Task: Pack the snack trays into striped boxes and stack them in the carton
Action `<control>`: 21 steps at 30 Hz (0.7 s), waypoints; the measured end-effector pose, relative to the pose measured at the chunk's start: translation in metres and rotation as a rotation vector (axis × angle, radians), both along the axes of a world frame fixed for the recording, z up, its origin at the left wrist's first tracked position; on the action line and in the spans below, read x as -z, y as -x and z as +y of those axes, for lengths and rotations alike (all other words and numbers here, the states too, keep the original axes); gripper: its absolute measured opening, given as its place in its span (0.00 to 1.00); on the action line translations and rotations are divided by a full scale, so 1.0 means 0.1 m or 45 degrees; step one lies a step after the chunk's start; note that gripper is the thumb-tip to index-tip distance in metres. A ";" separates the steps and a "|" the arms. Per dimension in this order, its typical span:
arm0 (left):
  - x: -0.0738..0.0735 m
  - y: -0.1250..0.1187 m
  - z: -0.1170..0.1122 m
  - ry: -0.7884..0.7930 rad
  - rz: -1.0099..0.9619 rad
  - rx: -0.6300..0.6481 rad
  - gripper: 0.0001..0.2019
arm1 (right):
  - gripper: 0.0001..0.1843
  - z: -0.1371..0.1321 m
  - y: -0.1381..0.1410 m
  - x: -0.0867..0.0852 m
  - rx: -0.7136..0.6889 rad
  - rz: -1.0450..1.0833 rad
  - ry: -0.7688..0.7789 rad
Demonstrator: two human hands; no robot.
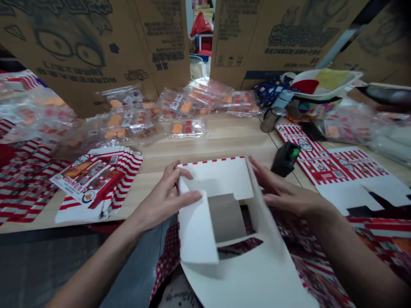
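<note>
A white cardboard box (195, 231) with red-striped edges is held over my lap, its open end facing me and its flaps spread. My left hand (173, 190) grips the box's left side, thumb on the inner face of a flap and fingers at the top left corner. Against the right wall lies my right hand (276, 188), its fingers stretched along the outside and partly hidden behind the panel. Through the box a cut-out shows dark gaps. To the left is a stack of flat red-and-white striped cartons (102, 179).
Clear bags with orange and red pieces (128, 119) line the back of the table (224, 137). At right stand a black device with a green top (285, 158), a bottle (274, 115) and more flat printed cartons (346, 167). Large brown cardboard boxes (122, 42) wall off the back.
</note>
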State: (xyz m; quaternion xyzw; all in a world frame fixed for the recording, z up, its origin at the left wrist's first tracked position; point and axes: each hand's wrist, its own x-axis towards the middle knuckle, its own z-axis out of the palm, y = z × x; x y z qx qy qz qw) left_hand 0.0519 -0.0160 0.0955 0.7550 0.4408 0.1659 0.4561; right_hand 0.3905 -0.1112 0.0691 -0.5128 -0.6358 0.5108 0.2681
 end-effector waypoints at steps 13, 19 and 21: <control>0.09 -0.19 -0.10 -0.246 0.207 -0.031 0.19 | 0.51 0.11 0.48 0.33 0.490 -0.069 0.010; -0.01 -0.06 -0.07 -0.082 0.302 0.184 0.38 | 0.44 0.04 0.48 0.32 0.536 0.224 0.235; 0.04 -0.14 -0.10 -0.159 0.400 0.099 0.41 | 0.41 0.01 0.52 0.33 0.494 0.188 0.198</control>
